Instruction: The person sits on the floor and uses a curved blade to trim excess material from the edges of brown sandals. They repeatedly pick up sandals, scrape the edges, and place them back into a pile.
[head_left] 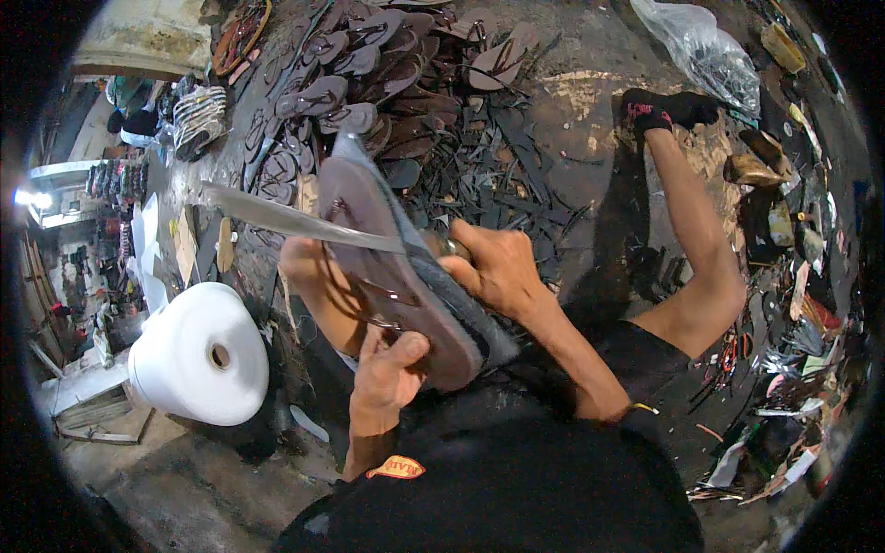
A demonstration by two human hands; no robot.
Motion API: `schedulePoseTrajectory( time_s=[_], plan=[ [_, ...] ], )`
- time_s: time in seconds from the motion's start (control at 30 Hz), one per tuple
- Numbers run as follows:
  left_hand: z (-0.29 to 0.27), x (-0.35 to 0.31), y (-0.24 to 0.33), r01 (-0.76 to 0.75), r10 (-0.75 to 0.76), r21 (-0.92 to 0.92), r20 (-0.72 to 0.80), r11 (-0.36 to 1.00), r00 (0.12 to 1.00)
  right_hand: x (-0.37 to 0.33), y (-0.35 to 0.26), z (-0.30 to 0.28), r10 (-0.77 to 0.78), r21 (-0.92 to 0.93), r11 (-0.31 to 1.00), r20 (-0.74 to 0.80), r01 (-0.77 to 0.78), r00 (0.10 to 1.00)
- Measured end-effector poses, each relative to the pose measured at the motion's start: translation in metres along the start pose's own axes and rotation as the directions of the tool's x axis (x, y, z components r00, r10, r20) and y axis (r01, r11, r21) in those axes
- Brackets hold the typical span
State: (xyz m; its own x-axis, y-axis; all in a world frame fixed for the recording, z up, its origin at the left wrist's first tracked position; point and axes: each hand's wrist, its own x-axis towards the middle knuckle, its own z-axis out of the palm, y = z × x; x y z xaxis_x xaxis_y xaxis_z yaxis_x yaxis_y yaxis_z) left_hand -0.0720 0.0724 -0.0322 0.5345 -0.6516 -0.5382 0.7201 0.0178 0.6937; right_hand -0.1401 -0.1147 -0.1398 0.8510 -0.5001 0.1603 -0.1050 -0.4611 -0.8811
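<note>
A brown sandal (438, 346) with dark glossy straps stands tilted in front of my body, toe end away from me. My left hand (387, 373) is closed on it near the heel, fingers by the straps and thumb on the footbed. In my right hand (502, 272) is the handle of a knife, fingers wrapped round it. The long knife blade (295, 221) points left and lies across the sandal, slightly blurred. A strip of grey sole sheet (406, 217) sticks out along the sandal's right edge, past the brown footbed.
Beyond my hands lies a heap of brown sandals (369, 69), with dark offcuts (502, 166) beside it. A big white roll (198, 355) stands at left. Clear plastic (705, 55) lies far right. Scraps and scissors (733, 355) litter the right side, past my bent leg (691, 230).
</note>
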Motion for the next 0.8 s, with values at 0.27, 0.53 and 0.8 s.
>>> schedulePoseTrajectory(
  time_s=[0.27, 0.53, 0.8],
  plan=[
    [-0.008, -0.017, 0.01, 0.039, -0.077, 0.314, 0.108, 0.948, 0.991, 0.127, 0.022, -0.052, 0.245, -0.321, 0.861, -0.416, -0.394, 0.876],
    [0.022, 0.031, 0.024, -0.079, 0.097, 0.196, -0.086, 0.978, 0.992, 0.03, -0.05, -0.045, 0.281, 0.623, 0.755, -0.024, -0.206, 0.959],
    [0.002, 0.016, 0.07, -0.073, 0.074, 0.042, -0.02, 0.996, 0.997, -0.077, -0.074, -0.062, 0.301, 0.227, 0.923, 0.075, -0.31, 0.951]
  ],
)
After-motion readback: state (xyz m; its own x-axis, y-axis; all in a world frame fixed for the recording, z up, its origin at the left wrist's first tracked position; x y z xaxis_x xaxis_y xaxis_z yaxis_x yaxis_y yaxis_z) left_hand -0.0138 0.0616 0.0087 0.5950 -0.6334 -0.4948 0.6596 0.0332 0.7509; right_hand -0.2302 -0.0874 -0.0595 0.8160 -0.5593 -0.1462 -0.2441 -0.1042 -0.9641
